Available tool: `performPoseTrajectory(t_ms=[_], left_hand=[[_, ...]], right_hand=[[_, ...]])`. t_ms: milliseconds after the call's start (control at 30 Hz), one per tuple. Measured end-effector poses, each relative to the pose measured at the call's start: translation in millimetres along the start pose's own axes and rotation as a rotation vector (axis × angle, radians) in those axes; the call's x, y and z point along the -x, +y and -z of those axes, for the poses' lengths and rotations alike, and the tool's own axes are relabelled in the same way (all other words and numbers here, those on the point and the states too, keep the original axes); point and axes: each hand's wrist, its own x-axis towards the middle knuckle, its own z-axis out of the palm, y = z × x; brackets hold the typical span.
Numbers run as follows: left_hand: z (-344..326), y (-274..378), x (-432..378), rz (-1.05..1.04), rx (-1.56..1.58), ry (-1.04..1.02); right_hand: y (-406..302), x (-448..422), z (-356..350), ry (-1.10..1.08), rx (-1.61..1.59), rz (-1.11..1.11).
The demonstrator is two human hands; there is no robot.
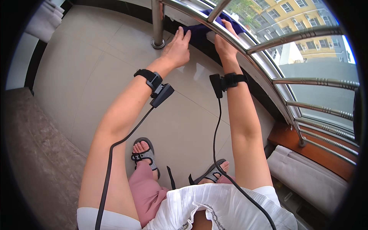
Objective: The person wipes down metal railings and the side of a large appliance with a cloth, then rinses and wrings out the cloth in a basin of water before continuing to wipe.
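Note:
A dark blue cloth point(198, 31) lies bunched along the window ledge at the top, partly behind the steel railing point(198, 14). My right hand point(225, 46) reaches past the rail and grips the cloth, one finger stretched over it. The rail hides part of that hand. On the other side, my left hand point(176, 50) has its fingertips at the cloth's left end, near the railing's post point(157, 26). Whether those fingers pinch the fabric is hidden. Each wrist wears a black strap with a small cabled device.
The slanting railing bars point(316, 82) run along the window on the right. A brown wooden ledge point(287, 138) and a folded grey cover point(307, 178) sit at lower right. Pale floor tiles point(115, 51) spread below, with a brown surface point(37, 149) at left.

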Motion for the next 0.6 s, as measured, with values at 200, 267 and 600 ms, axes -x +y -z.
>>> performPoseTrajectory(t_ms=[200,267,600], left_hand=[[2,4,3,-0.009,-0.066,-0.098],[2,3,4,-0.027,-0.109,-0.093],[-42,92,-11,-0.535,-0.304,-0.018]], right_hand=[[36,23,8,0.005,0.036,0.078],[46,38,49,-0.025,0.005,0.007],[169,123,210,0.051,0.224,-0.26]])
